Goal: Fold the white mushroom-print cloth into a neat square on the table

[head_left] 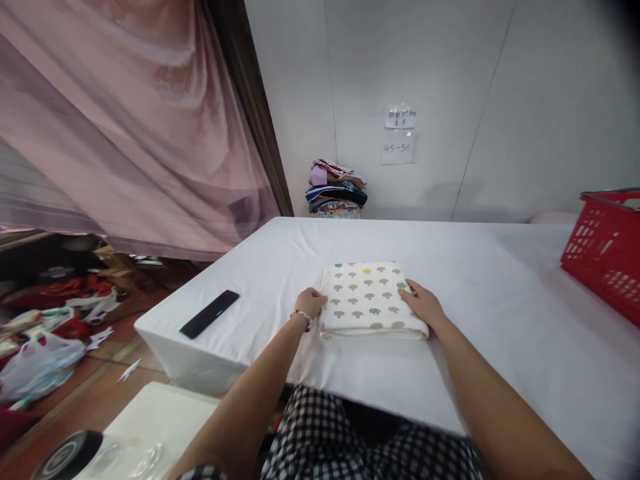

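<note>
A folded white cloth [370, 303] with a print of grey mushrooms, and a few in green, yellow and blue, lies flat on the white-covered table [265, 267]. My left hand [311, 303], a bracelet at its wrist, grips the cloth's left edge with curled fingers. On the opposite side my right hand [423, 303] holds the right edge, its fingertips on the top layer and the thumb side not clearly visible. The undersides of both grips are hidden.
A black phone-like slab [210, 313] lies on the table at left. A red plastic basket [607, 253] stands at the right. Folded fabrics [337, 190] are stacked behind the table by the wall. A pink curtain [150, 120] hangs at left, above plastic bags [43, 363] on the floor.
</note>
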